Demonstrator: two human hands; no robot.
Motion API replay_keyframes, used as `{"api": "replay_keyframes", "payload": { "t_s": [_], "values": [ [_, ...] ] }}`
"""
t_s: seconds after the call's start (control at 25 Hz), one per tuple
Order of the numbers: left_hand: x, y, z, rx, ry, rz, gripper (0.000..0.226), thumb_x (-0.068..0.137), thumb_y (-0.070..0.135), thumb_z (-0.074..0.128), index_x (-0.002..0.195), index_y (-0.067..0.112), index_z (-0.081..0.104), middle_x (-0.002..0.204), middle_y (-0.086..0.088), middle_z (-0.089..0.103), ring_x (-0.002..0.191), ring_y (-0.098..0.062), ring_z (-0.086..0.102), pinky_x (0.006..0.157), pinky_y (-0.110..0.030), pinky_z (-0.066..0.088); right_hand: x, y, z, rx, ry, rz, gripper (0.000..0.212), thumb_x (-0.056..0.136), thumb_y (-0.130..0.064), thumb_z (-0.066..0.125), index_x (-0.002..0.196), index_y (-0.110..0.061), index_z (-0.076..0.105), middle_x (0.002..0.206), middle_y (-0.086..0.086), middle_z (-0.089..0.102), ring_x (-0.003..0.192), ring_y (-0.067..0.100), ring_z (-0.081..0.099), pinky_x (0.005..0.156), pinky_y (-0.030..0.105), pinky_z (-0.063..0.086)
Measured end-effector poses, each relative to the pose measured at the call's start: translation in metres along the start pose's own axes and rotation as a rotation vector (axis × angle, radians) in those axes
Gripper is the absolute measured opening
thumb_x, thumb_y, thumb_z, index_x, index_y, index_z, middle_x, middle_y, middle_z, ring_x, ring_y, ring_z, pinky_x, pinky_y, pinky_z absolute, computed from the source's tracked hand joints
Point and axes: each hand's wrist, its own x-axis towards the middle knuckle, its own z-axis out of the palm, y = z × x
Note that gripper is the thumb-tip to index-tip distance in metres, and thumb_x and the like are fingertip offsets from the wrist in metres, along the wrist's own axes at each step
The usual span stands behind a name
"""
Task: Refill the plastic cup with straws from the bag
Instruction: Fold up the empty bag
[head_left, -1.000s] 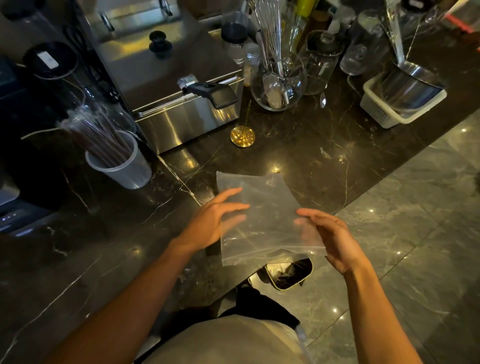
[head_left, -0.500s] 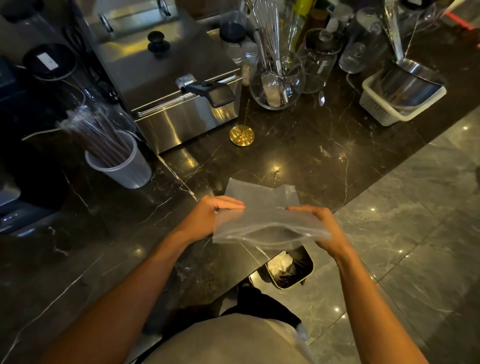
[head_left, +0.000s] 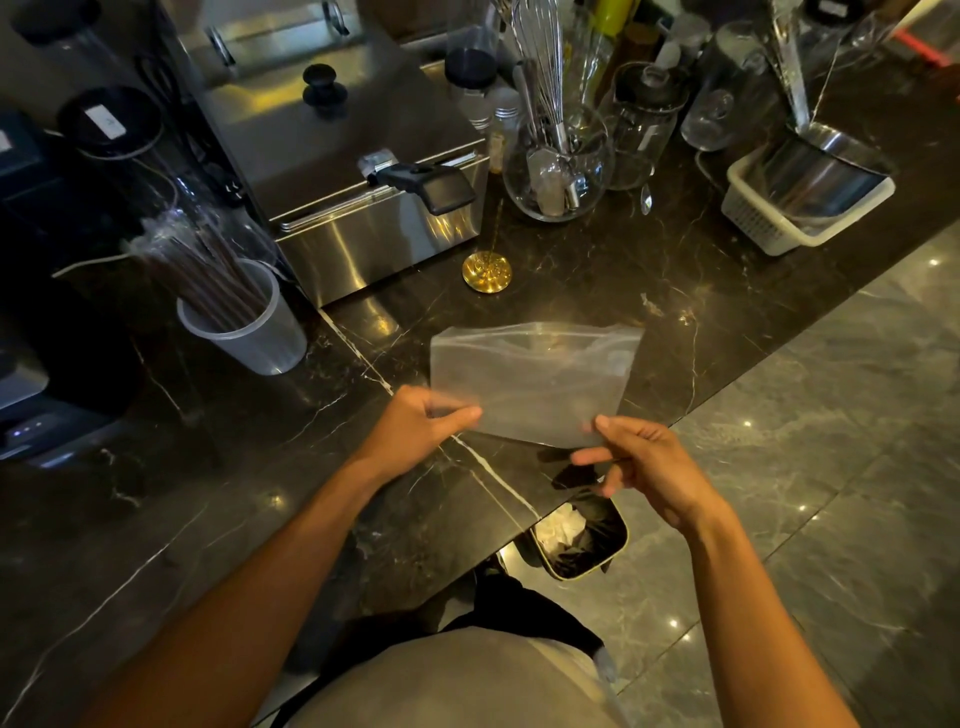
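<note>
A clear plastic bag (head_left: 535, 382) is held flat over the dark marble counter (head_left: 649, 291), its zip edge pointing away from me. It looks empty. My left hand (head_left: 415, 428) pinches its near left corner and my right hand (head_left: 644, 457) pinches its near right corner. The translucent plastic cup (head_left: 260, 332) stands at the left of the counter, apart from the bag. It holds a bundle of dark wrapped straws (head_left: 200, 275) leaning to the left.
A steel fryer (head_left: 353, 171) with a black handle stands behind the cup. A gold round stand (head_left: 487, 272), a glass bowl of utensils (head_left: 558, 161), jars and a white basket with a steel bowl (head_left: 800, 202) line the back. A bin (head_left: 576, 540) sits below the counter edge.
The bag was turned over: its opening faced me half a second ago, and now the zip edge points away. Both hands shifted to pinch the near corners.
</note>
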Motion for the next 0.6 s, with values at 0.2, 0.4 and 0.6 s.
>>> {"api": "replay_keyframes", "payload": {
  "t_s": [0.2, 0.4, 0.6],
  "values": [
    [-0.001, -0.005, 0.011, 0.110, 0.030, 0.035, 0.013, 0.090, 0.017, 0.077, 0.100, 0.011, 0.082, 0.093, 0.001, 0.082, 0.090, -0.009, 0.077, 0.083, -0.018, 0.058, 0.003, 0.012, 0.003, 0.073, 0.105, 0.036, 0.025, 0.101, -0.018, 0.064, 0.121, -0.005, 0.073, 0.088, 0.018, 0.080, 0.047, 0.016, 0.067, 0.051, 0.031, 0.061],
    [0.001, -0.018, 0.017, 0.087, 0.128, -0.070, 0.031, 0.094, 0.032, 0.072, 0.085, 0.004, 0.082, 0.082, -0.015, 0.079, 0.082, -0.029, 0.076, 0.080, -0.040, 0.059, 0.005, 0.016, 0.008, 0.043, 0.225, 0.072, 0.030, 0.099, -0.029, 0.069, 0.108, -0.001, 0.074, 0.092, 0.015, 0.079, 0.075, 0.017, 0.077, 0.062, 0.031, 0.063],
    [-0.006, -0.018, 0.028, 0.026, 0.125, -0.166, 0.025, 0.085, 0.008, 0.080, 0.109, 0.011, 0.074, 0.097, 0.001, 0.075, 0.092, -0.014, 0.071, 0.069, -0.017, 0.055, 0.010, 0.028, 0.024, 0.000, 0.326, 0.138, 0.006, 0.096, -0.001, 0.066, 0.098, -0.001, 0.060, 0.086, 0.014, 0.065, 0.062, 0.016, 0.072, 0.059, 0.031, 0.065]
  ]
}}
